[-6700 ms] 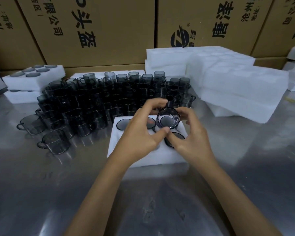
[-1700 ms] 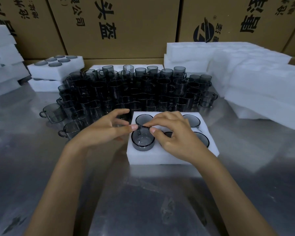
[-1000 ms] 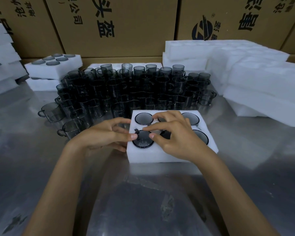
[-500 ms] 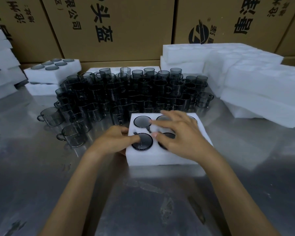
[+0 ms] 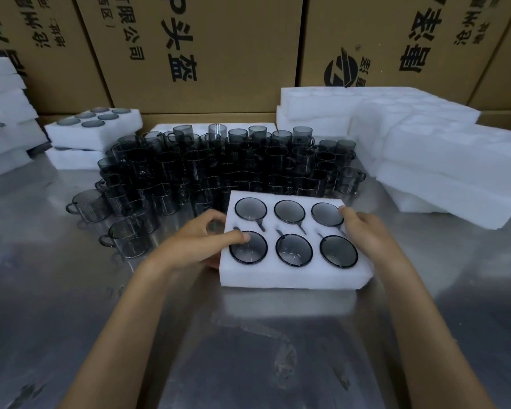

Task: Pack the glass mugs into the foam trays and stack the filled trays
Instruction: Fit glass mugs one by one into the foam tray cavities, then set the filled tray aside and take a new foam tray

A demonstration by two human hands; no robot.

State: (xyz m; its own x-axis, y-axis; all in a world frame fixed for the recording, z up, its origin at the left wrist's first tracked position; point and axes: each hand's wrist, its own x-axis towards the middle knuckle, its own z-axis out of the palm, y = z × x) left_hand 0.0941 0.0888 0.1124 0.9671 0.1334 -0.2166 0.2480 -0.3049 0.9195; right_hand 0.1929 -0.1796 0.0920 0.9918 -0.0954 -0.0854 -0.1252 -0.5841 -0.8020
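A white foam tray [image 5: 289,276] lies in front of me on the metal table [image 5: 248,349], and each of its round pockets holds a smoky grey glass mug [image 5: 293,252]. My left hand [image 5: 198,246] grips the tray's left edge, thumb on top beside the near-left mug. On the right edge, my right hand [image 5: 366,234] holds it, its thumb by the far-right mug. Whether the tray is off the table I cannot tell. Several loose mugs [image 5: 219,166] stand crowded just behind it.
Two filled trays [image 5: 92,134] are stacked at the back left, with more foam [image 5: 3,113] at the far left. Empty foam trays [image 5: 440,160] are piled at the right. Cardboard boxes [image 5: 219,54] wall the back. Two single mugs [image 5: 127,240] stand left of my hand.
The last mug went down into the near-left pocket. Both hands then left the tray's top and moved out to its left and right edges.
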